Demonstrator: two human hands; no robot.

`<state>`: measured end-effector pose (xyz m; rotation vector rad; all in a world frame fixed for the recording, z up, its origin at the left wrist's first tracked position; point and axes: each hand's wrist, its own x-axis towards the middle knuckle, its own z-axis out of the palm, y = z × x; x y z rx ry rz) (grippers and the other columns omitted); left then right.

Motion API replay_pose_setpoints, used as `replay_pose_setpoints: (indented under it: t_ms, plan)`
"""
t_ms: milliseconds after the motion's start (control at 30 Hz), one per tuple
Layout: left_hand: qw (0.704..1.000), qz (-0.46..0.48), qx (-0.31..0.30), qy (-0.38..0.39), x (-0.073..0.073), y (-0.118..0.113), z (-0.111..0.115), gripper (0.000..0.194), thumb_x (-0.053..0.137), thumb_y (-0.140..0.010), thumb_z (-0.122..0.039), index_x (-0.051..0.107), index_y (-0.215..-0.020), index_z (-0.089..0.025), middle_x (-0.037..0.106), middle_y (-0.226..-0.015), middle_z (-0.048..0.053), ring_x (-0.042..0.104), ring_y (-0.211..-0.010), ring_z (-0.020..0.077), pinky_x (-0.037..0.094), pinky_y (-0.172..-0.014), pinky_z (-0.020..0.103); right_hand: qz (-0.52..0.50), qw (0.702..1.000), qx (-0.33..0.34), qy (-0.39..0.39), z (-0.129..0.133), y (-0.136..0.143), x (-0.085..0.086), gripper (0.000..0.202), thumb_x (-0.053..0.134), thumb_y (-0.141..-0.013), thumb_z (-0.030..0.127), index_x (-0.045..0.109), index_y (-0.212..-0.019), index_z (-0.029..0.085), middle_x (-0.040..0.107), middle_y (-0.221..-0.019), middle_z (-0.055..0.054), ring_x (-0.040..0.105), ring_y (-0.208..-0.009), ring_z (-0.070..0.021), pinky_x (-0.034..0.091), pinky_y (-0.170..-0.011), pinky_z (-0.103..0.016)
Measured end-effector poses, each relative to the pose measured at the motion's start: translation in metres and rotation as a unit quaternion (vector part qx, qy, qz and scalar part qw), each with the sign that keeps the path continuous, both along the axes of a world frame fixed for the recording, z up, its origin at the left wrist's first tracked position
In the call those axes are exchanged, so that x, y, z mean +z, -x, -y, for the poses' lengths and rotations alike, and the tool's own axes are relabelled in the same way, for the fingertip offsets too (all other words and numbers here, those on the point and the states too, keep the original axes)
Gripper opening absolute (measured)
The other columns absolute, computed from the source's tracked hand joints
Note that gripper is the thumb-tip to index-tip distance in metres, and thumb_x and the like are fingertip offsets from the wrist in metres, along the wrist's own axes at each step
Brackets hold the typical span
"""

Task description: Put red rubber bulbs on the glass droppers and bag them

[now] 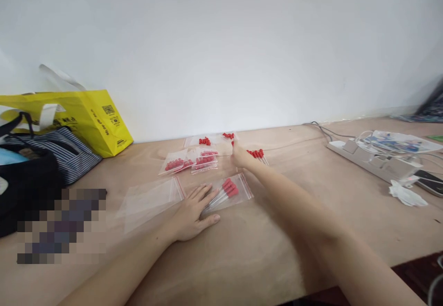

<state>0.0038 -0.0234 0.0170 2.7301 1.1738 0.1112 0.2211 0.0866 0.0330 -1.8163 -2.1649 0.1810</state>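
Note:
My left hand (194, 213) lies flat with spread fingers at the edge of a clear zip bag (244, 188) holding several red-capped thin sticks (230, 188). My right hand (238, 154) reaches farther back, its fingers closed near a red cap; whatever they grip is too small to make out. Just right of it lies a row of red-capped sticks (256, 153). Filled bags (204, 162) with red pieces are stacked behind my left hand. Flat clear bags (148, 202) rest to its left. Two groups of red pieces (204, 141) lie near the wall.
A yellow bag (100, 121), a striped pouch (69, 151) and a black bag (38, 181) stand at left, with a blurred dark object in front. At right are a white power strip (370, 160), cables, a crumpled tissue (407, 194) and a phone (431, 181). The wall bounds the table's back.

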Motion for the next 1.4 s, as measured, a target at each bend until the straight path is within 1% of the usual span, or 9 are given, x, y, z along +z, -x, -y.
replay_pose_setpoints:
  t_ms: [67,133,267,400,600,733,1000,1133,1400]
  plan:
    - [1.0,-0.005,0.001,-0.003,0.0,0.0,0.0,0.063,0.034,-0.082,-0.056,0.022,-0.135,-0.025,0.02,-0.142,0.009,0.017,-0.129,0.027,0.019,-0.102,0.047,-0.117,0.991,-0.009,-0.061,0.014,-0.018,0.004,0.064,0.039,-0.078,0.01,0.006,-0.132,0.004,0.059,-0.088,-0.012,0.058,-0.078,-0.0183,0.047,-0.07,-0.03]
    - [1.0,-0.011,-0.001,-0.005,0.0,-0.001,0.0,0.063,0.033,-0.082,-0.057,0.021,-0.135,-0.025,0.019,-0.142,0.009,0.016,-0.129,0.0268,0.018,-0.102,0.047,-0.292,0.952,-0.005,-0.09,0.033,-0.035,0.0,0.071,0.041,-0.075,0.013,-0.002,-0.132,0.011,0.057,-0.073,-0.002,0.058,-0.06,-0.0144,0.049,-0.058,-0.028]
    - [1.0,-0.026,-0.001,-0.002,0.003,-0.003,0.0,0.063,0.031,-0.082,-0.057,0.021,-0.135,-0.024,0.019,-0.142,0.01,0.015,-0.13,0.026,0.017,-0.102,0.048,-0.518,0.848,-0.097,-0.051,0.065,-0.053,-0.024,0.063,0.044,-0.07,0.015,0.011,-0.123,0.016,0.045,-0.055,0.01,0.048,-0.037,-0.0098,0.043,-0.038,-0.022]
    - [0.999,-0.042,-0.002,0.002,0.006,-0.005,0.002,0.063,0.029,-0.083,-0.057,0.018,-0.136,-0.024,0.016,-0.142,0.009,0.013,-0.13,0.0255,0.017,-0.102,0.047,-0.615,0.78,-0.113,-0.028,0.079,-0.045,-0.042,0.046,0.049,-0.068,0.014,0.022,-0.105,0.021,0.048,-0.056,0.01,0.051,-0.041,-0.0095,0.046,-0.041,-0.021]
    - [0.999,-0.049,-0.007,-0.001,0.004,-0.004,0.002,0.063,0.026,-0.083,-0.058,0.014,-0.136,-0.026,0.014,-0.143,0.008,0.01,-0.13,0.025,0.015,-0.103,0.047,-0.68,0.729,-0.069,0.044,0.099,-0.03,-0.04,0.03,0.051,-0.073,0.023,0.027,-0.09,0.023,0.052,-0.057,0.008,0.057,-0.048,-0.0105,0.049,-0.047,-0.024]
    - [0.999,-0.047,-0.008,-0.003,0.002,-0.003,0.001,0.063,0.027,-0.083,-0.058,0.014,-0.136,-0.027,0.013,-0.143,0.006,0.01,-0.13,0.0249,0.015,-0.103,0.046,-0.667,0.74,-0.001,0.083,0.111,-0.032,-0.043,0.032,0.06,-0.068,0.036,0.039,-0.085,0.02,0.055,-0.061,0.005,0.057,-0.051,-0.0092,0.049,-0.051,-0.024]
    - [0.999,-0.053,-0.012,-0.001,0.0,-0.002,0.0,0.062,0.026,-0.084,-0.057,0.011,-0.136,-0.027,0.011,-0.143,0.005,0.008,-0.131,0.0249,0.012,-0.104,0.046,-0.512,0.835,0.105,0.173,0.106,-0.044,-0.042,0.035,0.066,-0.062,0.041,0.061,-0.082,0.012,0.058,-0.056,0.003,0.035,-0.032,-0.001,0.025,-0.029,-0.014]
    - [0.999,-0.047,-0.019,-0.004,0.0,-0.001,-0.001,0.062,0.027,-0.085,-0.056,0.01,-0.136,-0.027,0.012,-0.143,0.006,0.009,-0.13,0.0259,0.013,-0.103,0.047,-0.482,0.841,0.161,0.185,0.102,-0.045,-0.04,0.032,0.065,-0.064,0.038,0.065,-0.085,0.014,0.063,-0.07,0.0,0.036,-0.036,-0.0009,0.028,-0.031,-0.014]
    - [0.999,-0.038,-0.018,-0.009,0.001,-0.002,0.0,0.062,0.029,-0.084,-0.055,0.015,-0.136,-0.025,0.016,-0.142,0.006,0.012,-0.13,0.0258,0.014,-0.104,0.046,-0.459,0.823,0.24,0.235,0.091,-0.05,-0.04,0.033,0.066,-0.063,0.04,0.068,-0.083,0.014,0.063,-0.062,0.0,0.055,-0.054,-0.0081,0.047,-0.058,-0.023]
